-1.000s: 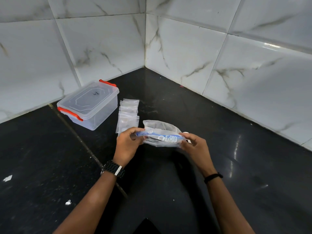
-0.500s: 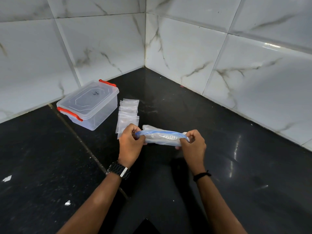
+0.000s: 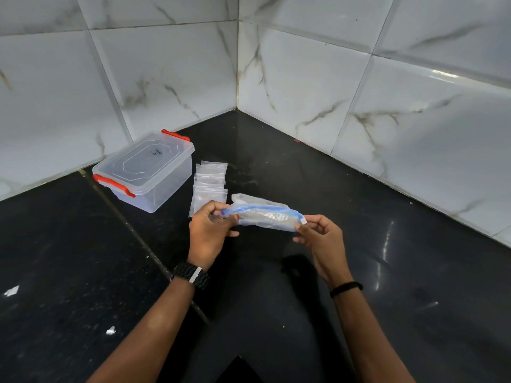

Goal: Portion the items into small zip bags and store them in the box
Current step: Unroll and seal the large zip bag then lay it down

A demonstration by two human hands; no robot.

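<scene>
While both of my hands hold it above the black stone counter (image 3: 359, 217) at the middle of the frame, one large clear plastic zip bag with a blue seal strip (image 3: 265, 215) stretches between them. My left hand (image 3: 208, 230) pinches its left end with curled fingers and thumb; my right hand (image 3: 322, 239) pinches the small white tab at its right end. White lettering shows through the crumpled plastic, too blurred for me to read, and I cannot make out what lies inside. The bag's far edge bulges up behind the blue strip.

Just left of it and beyond my left hand, a row of small clear zip bags (image 3: 210, 183) lies flat and overlapping on the counter; I count about five, though the overlap keeps me from being sure. Further to the left of centre stands one clear rectangular plastic box with two orange-red clips (image 3: 146, 172), its lid on, close to the wall.

One black watch (image 3: 190, 275) sits on my left wrist, one thin black band (image 3: 345, 288) on my right. Two white marble-veined tiled walls (image 3: 359, 78) meet in a corner at the upper middle. Two small white scraps (image 3: 11, 291) lie on the counter at lower left.
</scene>
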